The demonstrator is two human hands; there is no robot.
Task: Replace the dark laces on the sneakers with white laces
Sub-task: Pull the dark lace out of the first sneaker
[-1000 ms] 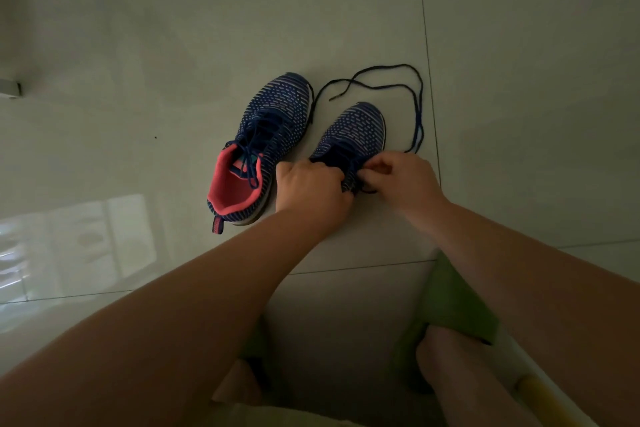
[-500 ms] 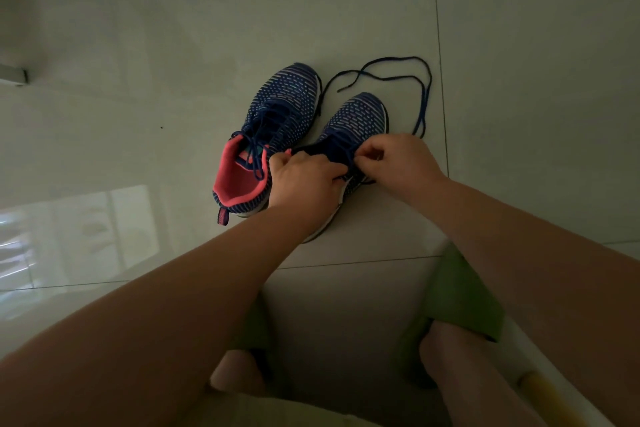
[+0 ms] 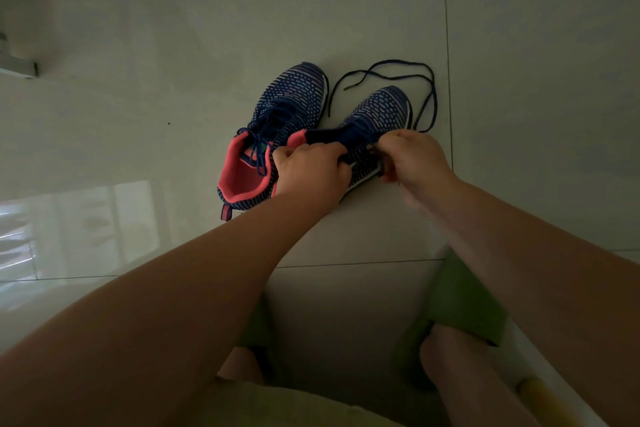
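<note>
Two knit sneakers (image 3: pixel 374 114), left hand (image 3: pixel 311 173) gripping one, right hand (image 3: pixel 412 159) pinching its thin dark lace (image 3: pixel 431 94)

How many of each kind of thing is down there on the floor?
Sneakers: 2, left sneaker and right sneaker
Loose dark laces: 1, dark lace
Green slippers: 2, right slipper, left slipper
Total: 5

I see a dim room, pale glossy tiled floor (image 3: pixel 519 28), thin dark grout lines (image 3: pixel 446 45), bright window reflection (image 3: pixel 79 229) on tiles at left, pale furniture corner (image 3: pixel 17 62) at far left edge
</note>
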